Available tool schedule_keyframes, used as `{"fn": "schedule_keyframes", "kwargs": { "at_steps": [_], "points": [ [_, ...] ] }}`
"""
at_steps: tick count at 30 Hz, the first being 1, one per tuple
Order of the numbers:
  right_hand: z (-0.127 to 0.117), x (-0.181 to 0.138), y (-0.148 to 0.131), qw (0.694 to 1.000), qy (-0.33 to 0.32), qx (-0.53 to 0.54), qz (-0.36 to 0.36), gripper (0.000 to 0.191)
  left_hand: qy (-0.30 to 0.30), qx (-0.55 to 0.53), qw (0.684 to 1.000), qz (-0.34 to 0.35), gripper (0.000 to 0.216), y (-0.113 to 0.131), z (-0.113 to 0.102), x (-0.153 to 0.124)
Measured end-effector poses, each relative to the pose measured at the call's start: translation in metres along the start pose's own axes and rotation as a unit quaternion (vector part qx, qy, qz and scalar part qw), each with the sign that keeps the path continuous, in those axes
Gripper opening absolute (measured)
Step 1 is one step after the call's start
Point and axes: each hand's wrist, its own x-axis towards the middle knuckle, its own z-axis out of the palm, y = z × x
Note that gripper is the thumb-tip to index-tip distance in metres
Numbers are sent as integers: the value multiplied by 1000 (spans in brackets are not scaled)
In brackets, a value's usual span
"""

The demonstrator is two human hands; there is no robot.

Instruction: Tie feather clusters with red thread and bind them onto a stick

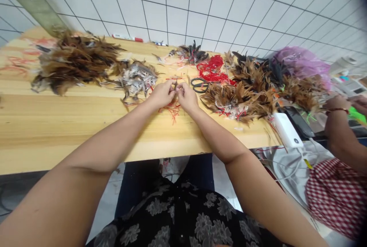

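Note:
My left hand [162,93] and my right hand [187,96] meet above the wooden table [57,124], fingers pinched together on something small between them, too small to name. Red thread scraps [172,108] lie on the wood right under both hands. A grey-white feather heap [136,79] sits just left of my left hand. Black scissors [199,85] lie just beyond my right hand, beside a brown feather pile [235,99].
A large brown feather heap [73,60] lies far left, a red thread bundle [211,68] and dark feathers [191,53] at the back. A white power bank [287,130] sits at the right corner. Another person's arm [340,124] works at the right by a purple bag [301,63].

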Motion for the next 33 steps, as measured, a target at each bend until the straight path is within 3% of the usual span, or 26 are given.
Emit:
{"fn": "schedule_keyframes", "kwargs": {
  "at_steps": [5, 10, 15, 21, 28, 31, 33],
  "points": [
    [-2, 6, 6, 999, 36, 22, 21, 22, -17, -25, 999, 24, 53, 2, 0, -3],
    [-2, 8, 8, 998, 39, 24, 41, 26, -20, -10, 1000, 1, 54, 1, -3, -5],
    [1, 8, 8, 998, 40, 25, 44, 25, 36, 1, 999, -18, 42, 0, -11, -7],
    [-2, 11, 7, 996, 52, 52, 47, 27, 100, 17, 995, 7, 21, 0, -15, -8],
    [-2, 10, 4, 996, 48, 51, 61, 30, 141, 27, 989, 37, 19, 1, -17, -6],
    [4, 11, 6, 997, 43, 50, 45, 29, 121, 41, 990, 56, 18, 8, -22, -2],
    [7, 12, 7, 997, 32, 49, 39, 28, 69, 69, 991, 86, 16, 18, -25, 1]
  ]
}}
